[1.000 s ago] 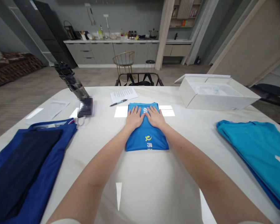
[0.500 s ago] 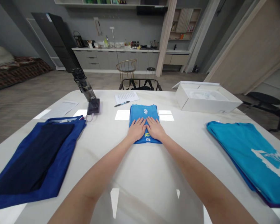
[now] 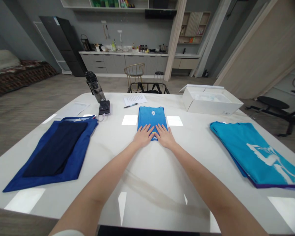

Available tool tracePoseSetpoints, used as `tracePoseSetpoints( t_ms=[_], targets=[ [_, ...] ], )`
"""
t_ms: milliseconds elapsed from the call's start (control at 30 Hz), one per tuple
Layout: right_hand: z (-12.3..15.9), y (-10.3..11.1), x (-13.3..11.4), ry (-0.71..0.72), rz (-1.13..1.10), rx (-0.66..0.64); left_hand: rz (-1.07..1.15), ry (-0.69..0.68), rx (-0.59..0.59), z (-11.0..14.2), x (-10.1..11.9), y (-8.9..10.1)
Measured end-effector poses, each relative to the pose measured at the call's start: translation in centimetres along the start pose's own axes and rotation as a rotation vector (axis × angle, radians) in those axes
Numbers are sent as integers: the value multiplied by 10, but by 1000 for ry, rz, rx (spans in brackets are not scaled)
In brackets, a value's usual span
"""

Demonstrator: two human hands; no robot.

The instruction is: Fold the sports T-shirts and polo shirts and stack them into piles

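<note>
The left hand [image 3: 143, 137] and right hand [image 3: 164, 137] press the folded blue shirt [image 3: 151, 119] at twelve o'clock, fingers [image 3: 148, 128] flat, gripping nothing; even pressure keeps the edges square.

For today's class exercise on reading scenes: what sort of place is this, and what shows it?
Probably an open-plan home or studio apartment: a kitchen counter with cabinets, a tall dark refrigerator, and a patterned sofa.

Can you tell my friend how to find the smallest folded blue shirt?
On the big white table, three blue clothes lie in a row. Pick the middle one: a narrow folded bright-blue shirt, and the left hand and right hand pressing its near end.
</note>
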State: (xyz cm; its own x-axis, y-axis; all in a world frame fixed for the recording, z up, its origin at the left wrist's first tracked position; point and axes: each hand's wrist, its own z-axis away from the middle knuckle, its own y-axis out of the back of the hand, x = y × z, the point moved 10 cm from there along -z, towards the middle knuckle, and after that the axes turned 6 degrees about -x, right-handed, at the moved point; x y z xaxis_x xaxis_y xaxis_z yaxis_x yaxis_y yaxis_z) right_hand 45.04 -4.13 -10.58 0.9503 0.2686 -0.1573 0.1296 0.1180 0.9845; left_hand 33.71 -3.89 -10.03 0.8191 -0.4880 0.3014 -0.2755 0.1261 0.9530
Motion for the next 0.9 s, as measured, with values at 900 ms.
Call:
tracePoseSetpoints(
  t_ms=[900],
  targets=[
    [91,37,22,-53,48,69,-293,120,-14,87,-3,39]
  ],
)
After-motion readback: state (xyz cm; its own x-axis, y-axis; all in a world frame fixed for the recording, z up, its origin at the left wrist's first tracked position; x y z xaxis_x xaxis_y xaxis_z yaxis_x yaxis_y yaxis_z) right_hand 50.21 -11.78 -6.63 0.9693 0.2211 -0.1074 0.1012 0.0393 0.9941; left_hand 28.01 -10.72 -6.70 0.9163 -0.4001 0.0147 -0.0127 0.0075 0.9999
